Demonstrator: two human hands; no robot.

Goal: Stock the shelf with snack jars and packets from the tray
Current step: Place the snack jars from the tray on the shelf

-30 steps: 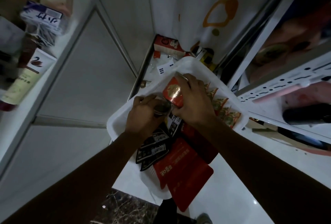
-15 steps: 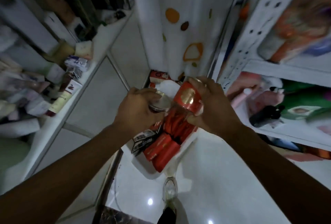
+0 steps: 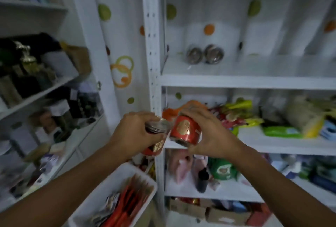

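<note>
Above the tray (image 3: 116,176) of packets, the left hand (image 3: 134,132) grips a silver-lidded jar (image 3: 157,126) and the right hand (image 3: 214,136) a red jar (image 3: 185,130), nearly touching, so they could knock and slip on the lift to the upper shelf (image 3: 254,66).

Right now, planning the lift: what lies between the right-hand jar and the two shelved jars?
Head view: their shelf's front edge, an orange packet below it.

Your two forearms (image 3: 76,179) are bare down to the wrists, and your left hand (image 3: 134,133) and right hand (image 3: 211,136) likewise.
</note>
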